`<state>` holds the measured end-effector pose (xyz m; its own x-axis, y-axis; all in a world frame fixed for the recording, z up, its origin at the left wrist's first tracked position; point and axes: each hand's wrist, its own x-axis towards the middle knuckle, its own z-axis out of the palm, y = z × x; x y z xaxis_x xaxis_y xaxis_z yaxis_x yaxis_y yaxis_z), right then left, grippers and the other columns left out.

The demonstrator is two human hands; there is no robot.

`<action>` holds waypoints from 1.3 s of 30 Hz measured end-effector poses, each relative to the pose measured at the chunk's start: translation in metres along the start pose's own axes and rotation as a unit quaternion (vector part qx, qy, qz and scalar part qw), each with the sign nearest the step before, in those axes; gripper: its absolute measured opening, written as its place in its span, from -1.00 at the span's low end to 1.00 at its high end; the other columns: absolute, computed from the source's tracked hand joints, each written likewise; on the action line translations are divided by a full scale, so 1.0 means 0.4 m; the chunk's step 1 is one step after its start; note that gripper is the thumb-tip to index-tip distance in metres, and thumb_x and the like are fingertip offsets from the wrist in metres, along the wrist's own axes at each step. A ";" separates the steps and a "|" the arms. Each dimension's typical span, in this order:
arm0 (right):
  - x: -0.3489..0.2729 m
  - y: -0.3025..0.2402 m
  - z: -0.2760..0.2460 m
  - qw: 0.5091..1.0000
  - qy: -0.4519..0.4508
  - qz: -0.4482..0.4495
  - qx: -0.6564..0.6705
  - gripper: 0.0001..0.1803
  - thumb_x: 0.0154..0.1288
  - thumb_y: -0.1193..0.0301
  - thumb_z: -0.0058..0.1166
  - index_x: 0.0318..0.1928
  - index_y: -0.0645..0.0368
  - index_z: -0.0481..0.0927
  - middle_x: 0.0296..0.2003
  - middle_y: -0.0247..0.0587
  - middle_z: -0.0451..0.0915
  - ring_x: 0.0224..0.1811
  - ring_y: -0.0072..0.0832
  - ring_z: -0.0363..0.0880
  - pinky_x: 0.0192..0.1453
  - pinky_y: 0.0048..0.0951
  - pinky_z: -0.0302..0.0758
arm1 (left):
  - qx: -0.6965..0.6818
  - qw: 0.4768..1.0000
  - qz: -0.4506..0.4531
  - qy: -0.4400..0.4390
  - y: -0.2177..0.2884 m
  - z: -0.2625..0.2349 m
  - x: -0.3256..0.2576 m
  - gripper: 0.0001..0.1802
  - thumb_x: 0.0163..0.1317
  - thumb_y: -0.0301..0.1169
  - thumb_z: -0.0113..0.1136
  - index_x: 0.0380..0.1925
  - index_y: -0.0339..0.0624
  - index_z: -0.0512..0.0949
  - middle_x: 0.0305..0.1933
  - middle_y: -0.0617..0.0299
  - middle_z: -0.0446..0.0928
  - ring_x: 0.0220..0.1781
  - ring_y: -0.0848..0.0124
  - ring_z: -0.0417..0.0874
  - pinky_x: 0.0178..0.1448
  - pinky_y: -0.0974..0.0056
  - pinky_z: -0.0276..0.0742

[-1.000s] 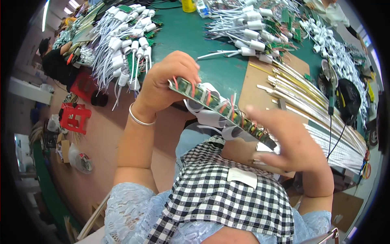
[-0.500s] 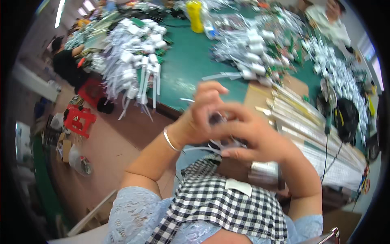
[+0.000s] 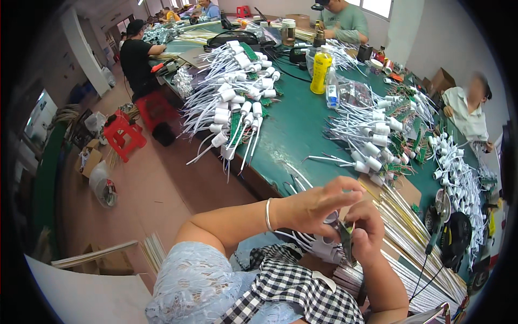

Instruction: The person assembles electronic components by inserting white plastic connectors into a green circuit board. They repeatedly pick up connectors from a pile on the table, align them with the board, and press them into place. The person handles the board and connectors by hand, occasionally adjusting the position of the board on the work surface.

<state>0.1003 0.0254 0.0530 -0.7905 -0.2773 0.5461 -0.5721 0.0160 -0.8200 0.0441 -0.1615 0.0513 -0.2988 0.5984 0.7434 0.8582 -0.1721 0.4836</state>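
Observation:
My left hand [image 3: 318, 208], with a silver bangle at the wrist, has its thumb and fingers closed round a small white cylinder [image 3: 331, 217], mostly hidden by the fingers. My right hand [image 3: 368, 232] pinches a thin green circuit board [image 3: 346, 240], seen nearly edge-on right beside that cylinder. Whether the two are joined cannot be made out. Under my hands, more white cylinders [image 3: 325, 249] with white wires lie close to my checked apron [image 3: 286, 275].
Heaps of white cylinders with wires and green boards [image 3: 237, 102] [image 3: 377, 135] cover parts of the green table [image 3: 291, 135]. A yellow bottle [image 3: 321, 70] stands between them. Long thin strips [image 3: 415, 243] lie at right, near a black cabled tool [image 3: 437, 216]. Several people sit around.
My view has swung, showing more of the far table. Both hands have moved right and lower in view; the green board now shows between them.

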 end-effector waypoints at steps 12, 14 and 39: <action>-0.025 -0.015 0.001 0.974 -0.039 0.182 0.127 -0.55 0.33 0.04 -0.11 -0.50 0.15 0.34 -0.51 -0.34 0.39 -0.48 -0.61 0.27 -0.40 -0.53 0.23 | -0.004 0.998 0.009 -0.069 0.014 -0.010 0.043 0.19 -0.44 -0.44 0.54 0.30 0.10 0.07 0.23 -0.01 0.20 0.13 0.00 0.40 0.06 0.09 0.48; -0.024 -0.010 -0.011 0.983 -0.079 0.130 0.102 -0.55 0.36 0.08 -0.13 -0.56 0.14 0.33 -0.52 -0.31 0.40 -0.49 -0.56 0.30 -0.40 -0.50 0.23 | -0.014 0.998 0.026 -0.049 0.018 -0.010 0.049 0.09 -0.45 -0.45 0.54 0.22 -0.05 0.16 0.17 0.02 0.23 0.06 0.00 0.44 0.06 0.10 0.48; -0.029 -0.065 -0.007 0.942 -0.064 -0.246 -0.219 -0.69 -0.10 0.41 0.37 -0.39 0.16 0.47 -0.62 -0.28 0.44 -0.68 -0.37 0.42 -0.67 -0.39 0.25 | 0.211 0.965 0.025 -0.152 0.034 -0.031 0.044 -0.78 -0.30 -0.35 0.31 -0.58 -0.01 0.49 -0.46 0.38 0.46 -0.36 0.34 0.50 -0.22 0.23 0.33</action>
<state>0.1238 0.0308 0.0682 -0.3893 -0.4680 0.7933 -0.9199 0.2424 -0.3084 0.0453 -0.1630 0.0767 -0.1721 0.8103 0.5601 0.9811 0.0900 0.1713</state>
